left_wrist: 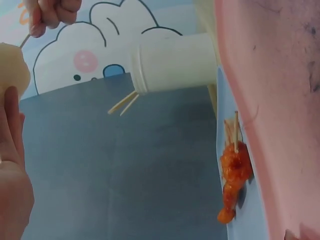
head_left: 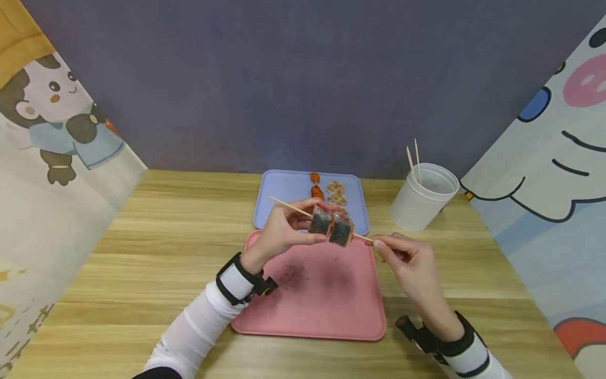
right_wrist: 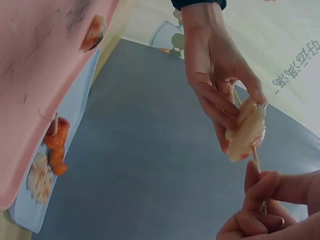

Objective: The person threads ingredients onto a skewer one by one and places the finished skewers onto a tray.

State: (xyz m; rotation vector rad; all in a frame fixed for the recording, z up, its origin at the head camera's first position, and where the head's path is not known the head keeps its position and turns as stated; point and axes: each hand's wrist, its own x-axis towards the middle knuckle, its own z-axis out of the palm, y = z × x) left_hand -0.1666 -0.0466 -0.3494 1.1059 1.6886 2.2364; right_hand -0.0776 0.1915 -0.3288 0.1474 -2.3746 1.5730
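Note:
My left hand (head_left: pixel 284 226) holds two thick food chunks (head_left: pixel 331 225) with dark grey skin, threaded on a thin wooden skewer (head_left: pixel 290 206). The right wrist view shows a pale, fleshy side of the food (right_wrist: pixel 248 130), with the left thumb and fingers around it. My right hand (head_left: pixel 409 263) pinches the skewer near its right end, apart from the chunks. Both hands are raised over the far part of a pink tray (head_left: pixel 326 310) bearing dark smudges. In the left wrist view, the skewered food (left_wrist: pixel 12 72) is cut off by the frame edge.
Behind the pink tray lies a blue tray (head_left: pixel 284 181) with an orange-red skewer (head_left: pixel 315 190) and pale flower-shaped slices (head_left: pixel 336 193). A white bucket (head_left: pixel 414 208) with wooden skewers (head_left: pixel 417 160) stands right. A reddish piece (right_wrist: pixel 94 34) lies near the pink tray's edge.

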